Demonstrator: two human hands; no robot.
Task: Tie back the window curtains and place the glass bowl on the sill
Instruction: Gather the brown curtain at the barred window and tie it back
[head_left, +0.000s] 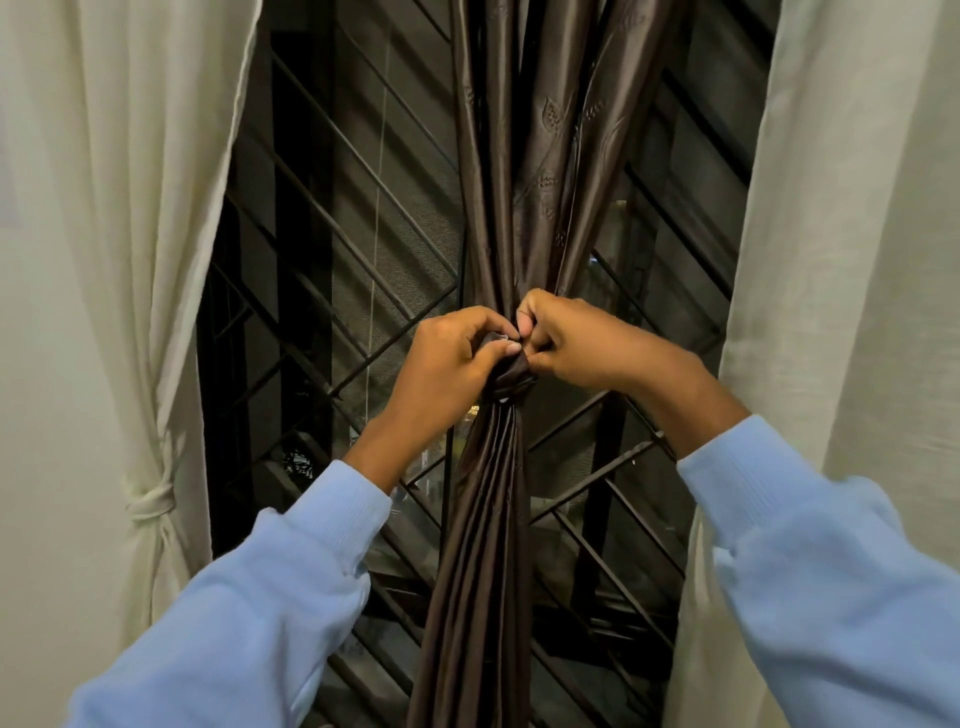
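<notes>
A glossy dark brown satin curtain (511, 208) hangs gathered at the window's middle. The left hand (452, 364) and right hand (582, 345) meet at its knot (514, 379), fingers curled, pinching the fabric. A cream curtain (130, 260) hangs tied back at the left edge.

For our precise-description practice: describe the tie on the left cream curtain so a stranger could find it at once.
Start at the dark window grille and look to the cream curtain on its left. Low on it, a cream tie wraps round and cinches the folds. Unlike the brown curtain's knot, which the left hand and right hand pinch, nothing touches it.
</notes>
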